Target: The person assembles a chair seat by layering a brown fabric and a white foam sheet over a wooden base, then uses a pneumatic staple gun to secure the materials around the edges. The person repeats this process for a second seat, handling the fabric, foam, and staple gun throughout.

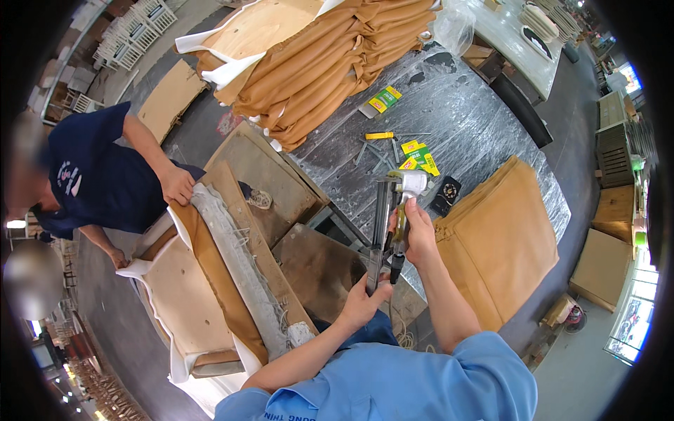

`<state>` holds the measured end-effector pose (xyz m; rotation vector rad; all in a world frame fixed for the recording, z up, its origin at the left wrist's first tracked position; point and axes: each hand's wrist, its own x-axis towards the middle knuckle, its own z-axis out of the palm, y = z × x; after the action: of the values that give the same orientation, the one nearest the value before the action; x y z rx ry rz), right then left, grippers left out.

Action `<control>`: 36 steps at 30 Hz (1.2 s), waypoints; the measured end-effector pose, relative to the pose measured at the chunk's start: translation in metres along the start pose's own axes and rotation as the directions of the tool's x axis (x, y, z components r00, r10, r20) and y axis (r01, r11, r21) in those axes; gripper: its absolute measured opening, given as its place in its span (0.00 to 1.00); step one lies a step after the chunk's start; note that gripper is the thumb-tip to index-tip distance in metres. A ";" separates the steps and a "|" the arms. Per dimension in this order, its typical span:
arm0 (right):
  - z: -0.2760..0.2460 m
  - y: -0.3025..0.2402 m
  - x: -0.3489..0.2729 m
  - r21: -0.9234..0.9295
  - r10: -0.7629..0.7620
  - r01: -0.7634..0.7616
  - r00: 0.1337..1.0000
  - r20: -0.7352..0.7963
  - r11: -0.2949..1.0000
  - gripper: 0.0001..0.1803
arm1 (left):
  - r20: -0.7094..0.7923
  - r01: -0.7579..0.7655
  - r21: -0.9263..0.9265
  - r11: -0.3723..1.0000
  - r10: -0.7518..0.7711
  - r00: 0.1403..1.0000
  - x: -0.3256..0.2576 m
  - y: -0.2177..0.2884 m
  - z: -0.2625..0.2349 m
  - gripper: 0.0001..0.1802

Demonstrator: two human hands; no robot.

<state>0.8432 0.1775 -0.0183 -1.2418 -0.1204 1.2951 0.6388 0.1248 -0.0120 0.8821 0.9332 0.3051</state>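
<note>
A pneumatic staple gun (411,182) stands nearly upright in front of me, its silver head at the top and its long staple magazine on the left side. My right hand (422,231) is closed round its handle, below the head. My left hand (364,306) grips the lower end of the magazine, near the black hose fitting (397,269). Just beyond the gun, several loose staple strips (379,156) lie on the worn table (477,112), beside a green and yellow box (421,158). Whether staples sit in the magazine I cannot tell.
Folded tan covers (498,245) lie on the table at right; a tall stack of tan-covered panels (316,70) rises at the far side. At left, a co-worker's hand (177,184) touches a tan-and-white upholstered panel (189,295) on a padded stand (246,263). An air hose (404,330) hangs below.
</note>
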 end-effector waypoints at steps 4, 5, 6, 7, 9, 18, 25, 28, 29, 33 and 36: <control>0.000 -0.004 -0.034 -0.107 -0.181 0.184 0.983 0.037 0.977 0.24 | -0.020 -0.316 -0.052 0.947 0.316 0.949 0.006 0.009 0.013 0.35; 0.002 -0.005 -0.049 -0.118 -0.201 0.204 0.979 0.035 0.972 0.23 | -0.043 -0.412 -0.058 0.909 0.410 0.911 0.007 0.022 0.017 0.36; 0.005 -0.007 -0.066 -0.129 -0.224 0.226 0.974 0.029 0.966 0.23 | -0.022 -0.501 0.067 0.863 0.503 0.864 0.007 0.030 0.017 0.37; 0.004 -0.006 -0.079 -0.186 -0.307 0.307 0.951 0.028 0.933 0.24 | 0.014 -0.581 0.186 0.792 0.590 0.808 0.009 0.037 0.016 0.39; -0.001 -0.001 -0.101 -0.299 -0.466 0.455 0.884 0.039 0.839 0.27 | 0.096 -0.637 0.324 0.699 0.646 0.758 0.002 0.047 0.018 0.42; -0.017 0.026 -0.106 -0.352 -0.438 0.375 0.891 -0.119 0.857 0.32 | 0.084 -0.497 0.408 0.766 0.511 0.856 0.008 0.056 0.030 0.25; -0.065 0.080 0.027 -0.616 -0.264 0.048 0.927 -0.266 0.786 0.21 | -0.049 -0.264 0.770 0.581 0.466 0.883 0.028 0.051 -0.029 0.34; -0.090 0.118 0.088 -0.841 -0.307 -0.117 0.897 -0.318 0.529 0.32 | -0.020 -0.162 0.933 0.321 0.496 0.868 -0.033 0.064 -0.057 0.33; -0.095 0.121 0.101 -0.821 -0.207 -0.253 0.891 -0.404 0.513 0.34 | -0.059 -0.056 0.973 0.226 0.471 0.880 -0.050 0.056 -0.070 0.33; -0.093 0.146 0.145 -0.858 -0.209 -0.252 0.903 -0.375 0.448 0.34 | -0.321 0.321 0.945 0.068 0.396 0.860 -0.092 0.010 -0.097 0.31; -0.093 0.151 0.159 -0.854 -0.185 -0.270 0.905 -0.382 0.444 0.34 | -0.263 0.309 0.948 -0.073 0.368 0.892 -0.092 -0.014 -0.111 0.30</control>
<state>0.8660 0.2077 -0.2534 -2.4710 -0.5287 0.9245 0.4945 0.1215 -0.0024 2.4140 1.6370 -0.3361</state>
